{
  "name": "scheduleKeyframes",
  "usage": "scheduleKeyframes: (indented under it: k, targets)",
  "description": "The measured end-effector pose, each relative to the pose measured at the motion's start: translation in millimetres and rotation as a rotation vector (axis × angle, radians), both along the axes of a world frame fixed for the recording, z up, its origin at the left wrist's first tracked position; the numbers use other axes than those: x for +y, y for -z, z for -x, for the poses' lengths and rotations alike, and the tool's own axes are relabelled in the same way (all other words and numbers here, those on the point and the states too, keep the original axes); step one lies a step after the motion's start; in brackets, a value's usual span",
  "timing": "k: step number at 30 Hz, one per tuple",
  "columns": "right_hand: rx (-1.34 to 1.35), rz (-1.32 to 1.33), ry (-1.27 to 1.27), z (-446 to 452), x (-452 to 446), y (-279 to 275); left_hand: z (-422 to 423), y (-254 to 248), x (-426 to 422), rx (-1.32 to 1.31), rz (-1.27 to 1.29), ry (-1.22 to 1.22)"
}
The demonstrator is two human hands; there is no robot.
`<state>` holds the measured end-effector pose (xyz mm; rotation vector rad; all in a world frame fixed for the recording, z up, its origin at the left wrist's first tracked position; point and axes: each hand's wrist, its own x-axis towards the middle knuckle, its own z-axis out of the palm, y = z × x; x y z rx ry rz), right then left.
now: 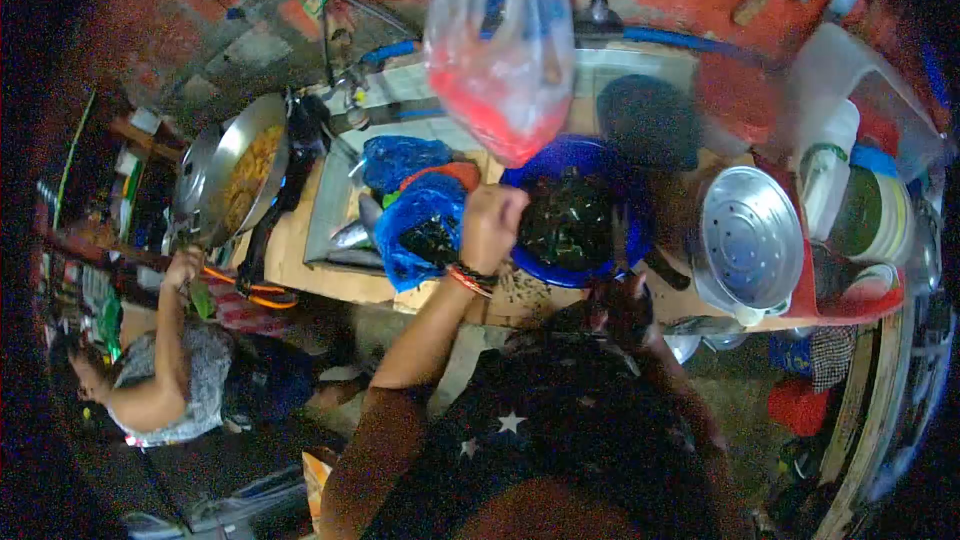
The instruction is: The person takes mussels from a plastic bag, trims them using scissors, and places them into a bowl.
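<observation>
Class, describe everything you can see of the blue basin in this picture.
The blue basin is round and deep blue, apparently plastic. It sits upright on the brown worktop, holding a dark, glistening mass too dim to identify. The left hand is by its left rim, the right hand near its lower right edge; whether either touches it is unclear. A hanging plastic bag overlaps its upper-left rim in view.

A wooden table (288, 262) crosses the middle of the frame, bearing a shallow tray (321, 212) left of centre, a blue basin (535, 265) at centre, scattered dark bits (524, 293) below it, and a perforated metal pot (748, 235) at right.
</observation>
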<state>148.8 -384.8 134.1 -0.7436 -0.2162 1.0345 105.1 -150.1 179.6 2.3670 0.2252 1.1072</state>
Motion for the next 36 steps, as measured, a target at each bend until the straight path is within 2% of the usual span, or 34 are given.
scheduleKeyframes:
  k: [1,3,4,5,6,7,8,9,10,11,12,14,16,18,20,23,24,26,30,32,33,35,36]
  targets:
    - [0.001,0.002,-0.011,2,1,-5,10,-5,18,-0.002,-0.008,-0.124]
    - [-0.121,0.212,0.337,6,0,-6,33,20,96,-0.056,-0.136,-0.263]
    - [-0.298,0.248,0.089,-7,-14,13,50,18,129,0.102,-0.275,-0.368]
    - [-0.385,0.365,0.228,-13,-19,67,69,58,181,0.527,-0.483,-0.743]
    - [-0.466,0.506,0.364,-20,-25,120,93,99,223,0.621,-0.669,-0.909]
    - [-0.532,0.659,0.49,-26,-31,172,97,96,215,0.466,-0.274,-1.028]
    - [-0.425,0.59,0.29,-30,-35,141,108,95,219,0.498,-0.288,-0.825]
    - [-0.428,0.595,0.29,-32,-38,161,119,96,222,0.529,-0.297,-0.619]
    - [-0.561,0.647,0.264,-35,-45,197,118,98,211,0.53,-0.289,-0.619]
    - [-0.696,0.697,0.235,-31,-35,173,111,102,194,0.677,-0.119,-0.542]
    - [-0.537,0.541,0.234,-24,-33,144,109,105,184,0.818,0.051,-0.459]
    - [-0.191,0.249,0.228,6,8,-16,103,258,226,0.879,-0.012,-0.247]
    - [-0.151,0.243,0.158,-4,-4,24,97,252,205,0.981,-0.015,-0.227]
    - [-0.106,0.237,0.091,-4,-2,23,94,248,194,1.018,-0.011,-0.23]
    - [-0.14,0.287,0.186,9,16,-25,94,246,190,1.035,-0.011,-0.229]
    - [-0.185,0.32,0.19,12,15,-29,92,248,188,1.052,-0.017,-0.208]
    - [-0.185,0.324,0.192,8,9,-14,92,247,187,1.057,-0.023,-0.199]
    - [-0.561,0.602,0.161,-6,-7,30,92,246,189,1.066,-0.029,-0.191]
    - [-0.716,0.639,0.257,4,4,-7,101,229,192,1.095,-0.109,-0.077]
    - [-0.414,0.471,0.2,8,7,-27,103,225,194,1.098,-0.162,-0.007]
    - [-0.41,0.473,0.202,7,4,-14,104,223,195,1.102,-0.19,0.026]
    - [-0.09,0.257,0.285,3,1,12,107,226,198,1.093,-0.239,0.085]
    - [-0.09,0.258,0.283,3,-2,13,106,232,199,1.085,-0.27,0.109]
